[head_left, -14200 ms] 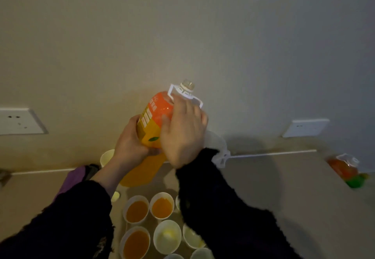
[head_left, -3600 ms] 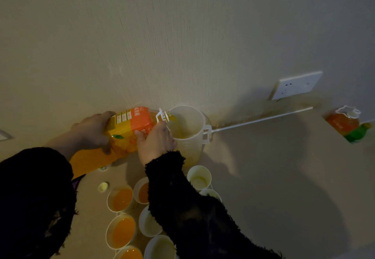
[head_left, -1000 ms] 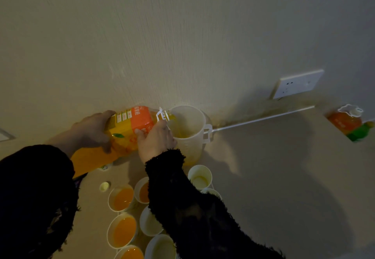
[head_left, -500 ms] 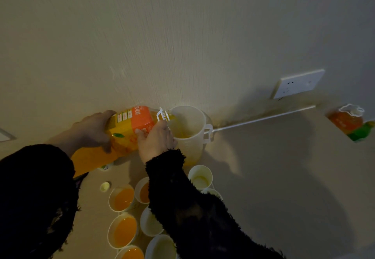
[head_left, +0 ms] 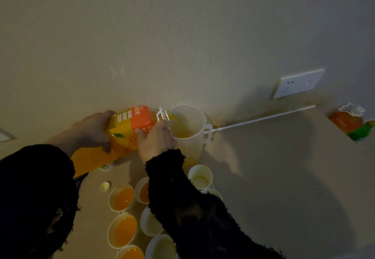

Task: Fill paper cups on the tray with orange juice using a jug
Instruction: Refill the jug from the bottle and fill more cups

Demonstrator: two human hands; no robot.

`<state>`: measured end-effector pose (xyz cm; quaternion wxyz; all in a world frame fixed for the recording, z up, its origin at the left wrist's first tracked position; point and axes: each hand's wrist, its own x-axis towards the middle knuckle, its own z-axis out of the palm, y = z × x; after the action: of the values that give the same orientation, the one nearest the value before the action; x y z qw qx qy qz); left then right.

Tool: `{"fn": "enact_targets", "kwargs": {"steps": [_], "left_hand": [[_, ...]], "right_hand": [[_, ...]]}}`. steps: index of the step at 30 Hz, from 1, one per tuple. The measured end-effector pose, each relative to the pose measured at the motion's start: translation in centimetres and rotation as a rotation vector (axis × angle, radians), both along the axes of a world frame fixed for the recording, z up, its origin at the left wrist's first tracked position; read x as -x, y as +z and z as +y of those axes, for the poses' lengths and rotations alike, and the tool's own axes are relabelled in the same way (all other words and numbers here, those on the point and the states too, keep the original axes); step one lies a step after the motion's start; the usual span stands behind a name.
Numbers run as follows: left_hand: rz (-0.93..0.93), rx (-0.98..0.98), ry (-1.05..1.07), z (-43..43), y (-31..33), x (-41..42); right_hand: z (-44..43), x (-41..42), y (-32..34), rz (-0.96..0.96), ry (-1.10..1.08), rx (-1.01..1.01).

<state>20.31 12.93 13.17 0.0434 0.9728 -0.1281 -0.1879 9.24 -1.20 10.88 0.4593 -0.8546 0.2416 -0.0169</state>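
Left hand (head_left: 92, 129) grips the tipped juice bottle (head_left: 129, 128) at its body, fingers curled round it. Right hand (head_left: 156, 141) clamps its fingers near the neck, the mouth over the jug (head_left: 190, 137), which stands against the wall. Paper cups (head_left: 121, 198), some filled, crowd the counter (head_left: 274, 167) beneath the right sleeve. A second bottle (head_left: 347, 119) stands far right.

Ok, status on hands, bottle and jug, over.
Both hold juice bottle: left hand lower body, right hand by neck. Tipped, mouth over jug rim, juice inside. Watch paper cups under right sleeve.
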Motion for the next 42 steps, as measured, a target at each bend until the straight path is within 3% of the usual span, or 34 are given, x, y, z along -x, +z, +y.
{"fn": "enact_targets", "kwargs": {"steps": [42], "left_hand": [[0.001,0.020,-0.016,-0.31,0.56,0.71]], "right_hand": [[-0.02,0.16,-0.02,-0.008,-0.008,-0.010]]}}
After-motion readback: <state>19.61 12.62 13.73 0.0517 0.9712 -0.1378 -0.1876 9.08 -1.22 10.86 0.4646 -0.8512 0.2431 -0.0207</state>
